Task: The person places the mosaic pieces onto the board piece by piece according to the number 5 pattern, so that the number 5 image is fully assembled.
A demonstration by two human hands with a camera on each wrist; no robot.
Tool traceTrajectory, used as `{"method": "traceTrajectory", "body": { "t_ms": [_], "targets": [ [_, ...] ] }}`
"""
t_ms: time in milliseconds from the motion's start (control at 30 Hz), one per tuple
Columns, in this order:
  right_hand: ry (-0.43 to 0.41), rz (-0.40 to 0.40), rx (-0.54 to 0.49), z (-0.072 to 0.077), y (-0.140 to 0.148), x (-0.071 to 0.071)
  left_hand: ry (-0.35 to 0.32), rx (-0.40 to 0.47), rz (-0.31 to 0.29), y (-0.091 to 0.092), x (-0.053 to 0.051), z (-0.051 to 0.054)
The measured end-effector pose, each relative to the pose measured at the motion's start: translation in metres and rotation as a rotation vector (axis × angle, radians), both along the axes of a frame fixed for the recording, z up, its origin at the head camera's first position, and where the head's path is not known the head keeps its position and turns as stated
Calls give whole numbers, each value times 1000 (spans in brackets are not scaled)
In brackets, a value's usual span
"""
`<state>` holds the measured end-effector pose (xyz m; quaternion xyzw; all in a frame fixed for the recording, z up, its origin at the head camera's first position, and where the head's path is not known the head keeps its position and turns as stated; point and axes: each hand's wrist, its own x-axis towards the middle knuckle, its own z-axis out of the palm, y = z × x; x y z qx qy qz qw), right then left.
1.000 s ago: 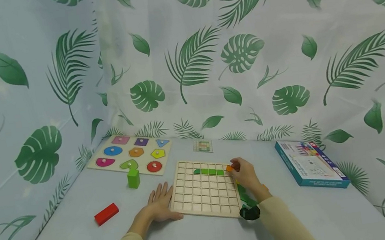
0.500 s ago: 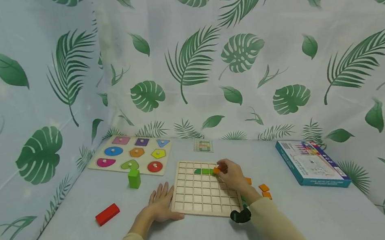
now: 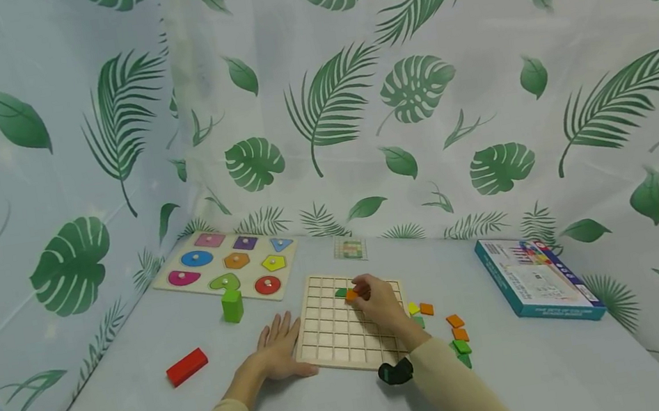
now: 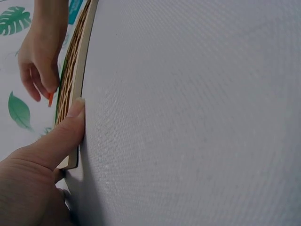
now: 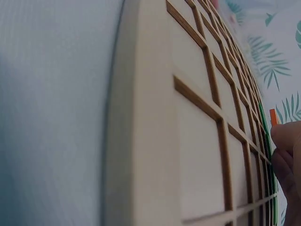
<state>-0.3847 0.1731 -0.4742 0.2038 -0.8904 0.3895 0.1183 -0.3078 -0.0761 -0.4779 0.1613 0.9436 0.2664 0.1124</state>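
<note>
1. The right hand (image 3: 381, 305) pinches an orange tile (image 3: 351, 295) over the far part of the board (image 3: 336, 334).
2. The left hand (image 3: 278, 353), fingers spread wide, touches the board's near left corner with its thumb.
3. Loose tiles (image 3: 455, 320) lie right of it; a green block (image 3: 233, 306) stands left.
</note>
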Motion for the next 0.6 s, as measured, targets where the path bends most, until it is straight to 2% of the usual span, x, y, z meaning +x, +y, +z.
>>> {"method": "traceTrajectory", "body": {
  "t_ms": [233,400,600],
  "targets": [
    [-14,22,32,-1,-11,0,-17,-7,-5,1,1,1],
    [29,55,85,-2,-14,-4,-28,-20,-4,1,4,10],
    [33,61,106,-3,-16,-7,-8,-38,-7,1,7,16]
  ]
}}
